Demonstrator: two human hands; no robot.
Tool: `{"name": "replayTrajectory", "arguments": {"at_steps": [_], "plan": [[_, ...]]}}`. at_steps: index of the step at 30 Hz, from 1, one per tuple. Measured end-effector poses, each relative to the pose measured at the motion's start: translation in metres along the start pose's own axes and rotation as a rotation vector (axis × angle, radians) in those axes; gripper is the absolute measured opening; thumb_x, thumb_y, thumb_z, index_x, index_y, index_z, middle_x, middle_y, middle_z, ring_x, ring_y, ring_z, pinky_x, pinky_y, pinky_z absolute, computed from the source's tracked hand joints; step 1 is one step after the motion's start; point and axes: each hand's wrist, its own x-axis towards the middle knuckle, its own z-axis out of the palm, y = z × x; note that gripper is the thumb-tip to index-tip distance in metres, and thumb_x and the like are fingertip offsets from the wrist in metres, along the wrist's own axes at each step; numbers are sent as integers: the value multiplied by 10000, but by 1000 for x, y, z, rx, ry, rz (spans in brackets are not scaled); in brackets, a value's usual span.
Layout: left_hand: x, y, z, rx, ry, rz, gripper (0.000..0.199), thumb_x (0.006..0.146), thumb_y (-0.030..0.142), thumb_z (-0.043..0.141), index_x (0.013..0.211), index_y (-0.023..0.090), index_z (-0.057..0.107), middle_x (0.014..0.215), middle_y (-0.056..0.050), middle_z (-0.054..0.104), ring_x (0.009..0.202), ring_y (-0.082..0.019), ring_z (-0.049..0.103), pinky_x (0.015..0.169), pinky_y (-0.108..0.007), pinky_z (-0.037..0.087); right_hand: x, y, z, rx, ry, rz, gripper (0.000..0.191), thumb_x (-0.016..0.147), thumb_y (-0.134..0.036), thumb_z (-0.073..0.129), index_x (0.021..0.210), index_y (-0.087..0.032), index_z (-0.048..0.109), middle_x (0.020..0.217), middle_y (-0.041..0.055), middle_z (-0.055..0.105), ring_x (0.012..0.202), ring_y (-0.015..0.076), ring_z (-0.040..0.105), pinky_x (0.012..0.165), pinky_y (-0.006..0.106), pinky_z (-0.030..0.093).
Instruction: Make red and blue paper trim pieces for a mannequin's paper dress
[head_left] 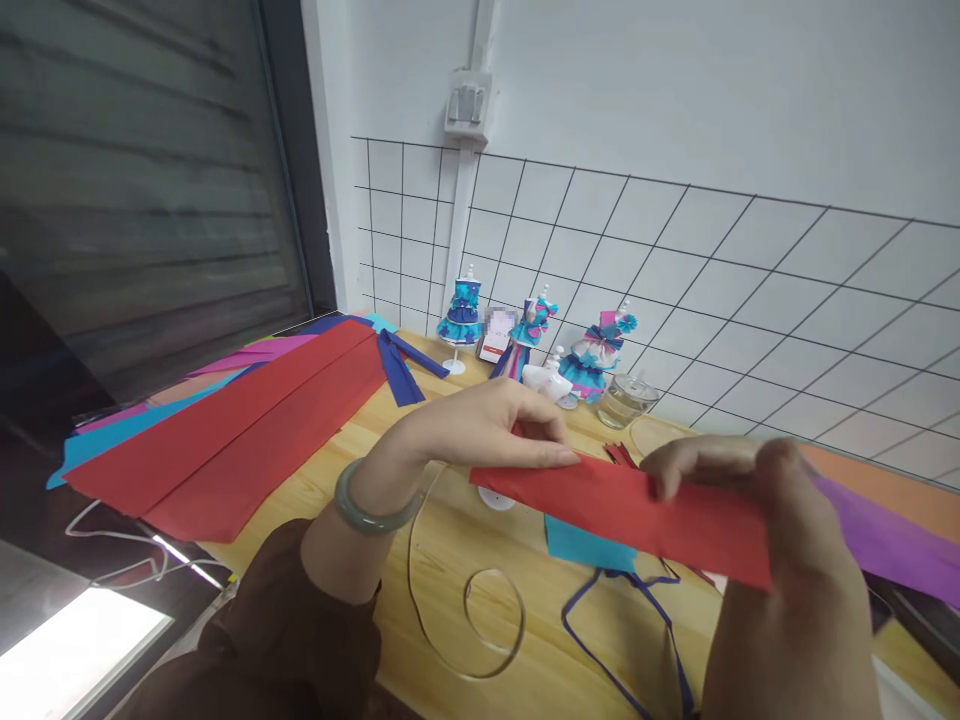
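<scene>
A long red paper-like strip [592, 495] is stretched between my two hands above the wooden table. My left hand [491, 430], with a green bangle at the wrist, is closed on its left end, thumb along the top edge. My right hand [780, 500] is closed around the strip's right part; the far end is hidden behind it. Below the strip lies a teal piece [589, 548] with a thin dark blue tie [577, 610]. A white round base [496, 498] shows partly beneath the left end.
Small dress forms in ruffled outfits [460, 318] stand at the back beside a phone [498, 336] and a glass jar [626, 402]. Folded red sheets [262, 430] lie left over other colours. Purple [892, 540] and orange sheets lie right. A clear cord [457, 672] loops in front.
</scene>
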Motion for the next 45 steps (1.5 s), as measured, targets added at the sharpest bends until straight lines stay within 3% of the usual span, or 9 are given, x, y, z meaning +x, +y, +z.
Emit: {"name": "replayTrajectory", "arguments": {"at_steps": [5,10,16,21,24,28,33,38,45], "plan": [[-5,-4,-11,57,10,-120,199,806,339,571,792,158,653,751,-26,659,656,-104,579,541,-210,411,17,16,-10,-98,-175,39,307,686,-535,665,715,-231,703,781,58,672,776,216,618,664,282,492],[-8,-8,-18,64,99,-111,147,771,297,611,820,165,652,805,-27,660,724,-121,601,597,-222,449,22,17,2,-81,-8,89,432,677,-441,714,1063,-263,634,776,25,669,695,174,616,593,266,518],[-10,-7,-22,68,238,-68,121,787,250,591,827,159,661,860,-40,657,794,-143,602,660,-250,474,18,13,9,-276,279,37,267,647,-487,722,791,-261,726,734,23,704,679,193,641,573,289,529],[-9,-10,-23,-4,469,-2,145,779,265,617,861,165,683,879,-48,678,840,-163,620,729,-277,506,11,2,13,-259,485,9,227,689,-446,696,837,-278,731,870,20,716,777,207,635,676,341,525],[-7,-15,-25,-13,606,47,131,772,228,626,865,173,700,889,-42,691,872,-167,622,747,-275,509,14,-6,13,-251,538,24,215,704,-399,694,877,-278,733,610,-7,642,517,139,532,481,295,464],[-2,-25,-28,-50,737,94,137,765,237,645,871,177,710,864,-37,701,807,-150,628,666,-246,513,30,-19,9,-223,547,10,171,715,-342,695,866,-271,733,360,-67,432,365,93,388,363,255,361],[5,-44,-32,-112,923,158,145,759,258,655,878,194,706,878,-30,707,750,-132,636,581,-211,513,56,-22,8,-61,546,-161,174,704,-294,718,869,-240,729,604,-1,677,563,168,649,578,328,569],[11,-59,-36,-190,983,191,147,770,243,633,891,191,699,941,-52,702,634,-107,630,426,-173,454,80,-13,16,56,495,-201,163,686,-261,738,843,-216,729,760,18,732,761,220,705,789,400,578],[23,-78,-32,-502,937,135,166,674,209,705,811,120,673,978,-92,688,874,-178,659,705,-261,564,89,20,26,85,344,-12,263,703,-346,724,918,-195,719,828,52,742,822,233,701,846,417,545]]}}
